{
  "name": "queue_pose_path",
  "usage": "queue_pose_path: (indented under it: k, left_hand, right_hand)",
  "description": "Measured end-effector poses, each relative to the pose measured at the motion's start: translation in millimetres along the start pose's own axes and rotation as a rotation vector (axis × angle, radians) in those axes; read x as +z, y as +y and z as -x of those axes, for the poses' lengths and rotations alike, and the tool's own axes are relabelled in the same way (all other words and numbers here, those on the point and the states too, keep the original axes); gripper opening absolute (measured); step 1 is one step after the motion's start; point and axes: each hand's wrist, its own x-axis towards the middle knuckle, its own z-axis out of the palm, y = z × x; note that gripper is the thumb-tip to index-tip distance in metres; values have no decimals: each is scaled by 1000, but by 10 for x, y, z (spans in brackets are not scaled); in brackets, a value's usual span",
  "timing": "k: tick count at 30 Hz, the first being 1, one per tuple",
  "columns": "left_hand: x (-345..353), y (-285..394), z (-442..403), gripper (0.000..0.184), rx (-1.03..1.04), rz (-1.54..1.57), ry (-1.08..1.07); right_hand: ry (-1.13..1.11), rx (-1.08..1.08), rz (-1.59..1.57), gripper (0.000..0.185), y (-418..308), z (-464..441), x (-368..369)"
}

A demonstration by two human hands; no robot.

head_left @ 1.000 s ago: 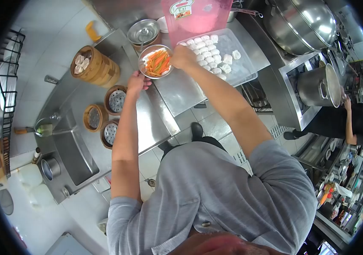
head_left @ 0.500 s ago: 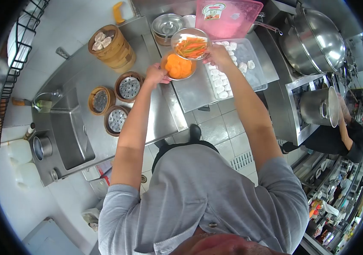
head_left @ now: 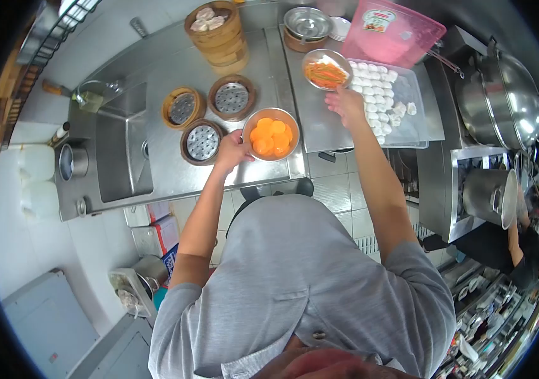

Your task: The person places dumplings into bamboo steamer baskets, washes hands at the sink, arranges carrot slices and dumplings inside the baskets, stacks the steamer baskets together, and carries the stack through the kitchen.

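Left grip (head_left: 234,150): fingers and thumb closed on the left rim of a metal bowl (head_left: 293,120). Bowl: round, mouth up, at the right of that grip, above or on the near edge of the tabletop (head_left: 317,129); which, cannot tell. Contents: orange rounds (head_left: 272,137), overlapping.

Right grip (head_left: 346,106): open, fingers extended leftward; contact with bowl cannot be told. Second bowl (head_left: 315,58): just beyond this grip, round, mouth up. Contents: orange strips (head_left: 326,74), long axes mostly crosswise.

Clear tub (head_left: 411,132): right of the right grip, long axis running away from the person; white dumplings (head_left: 377,95) in rows.

Steamer baskets (head_left: 252,98): three, round, left of and beyond the left grip, perforated plates facing up.
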Motion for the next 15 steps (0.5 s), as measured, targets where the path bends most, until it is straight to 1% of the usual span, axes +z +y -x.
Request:
queue_pose_path:
  k: [2,4,5,7,8,11,12,13,15]
  left_hand:
    - [-108,-220,66,33,-13,14,31]
    - [-191,-536,110,34,-18,19,71]
    - [-181,-459,205,35,-25,-86,105]
    - [-141,-277,382,37,-44,-297,165]
    - [-222,-165,394,42,147,-760,200]
    - [-351,326,379,47,329,-1138,443]
    - [-384,503,326,48,332,-1200,491]
    - [-425,635,207,49,339,-1262,542]
    - [-565,599,-128,51,325,-1469,583]
  right_hand:
    - [-1,-30,95,21,95,161,49]
    - [-177,-228,389,20,392,347,68]
    - [-265,-333,534,19,471,465,93]
    - [-309,-306,716,23,593,803,216]
    - [-325,-296,807,25,615,934,308]
    - [-335,-322,1105,32,731,1113,459]
    - [-346,-283,1160,35,750,1147,507]
    - [-360,-270,1185,34,799,1130,546]
    - [-387,-238,1236,31,924,1107,577]
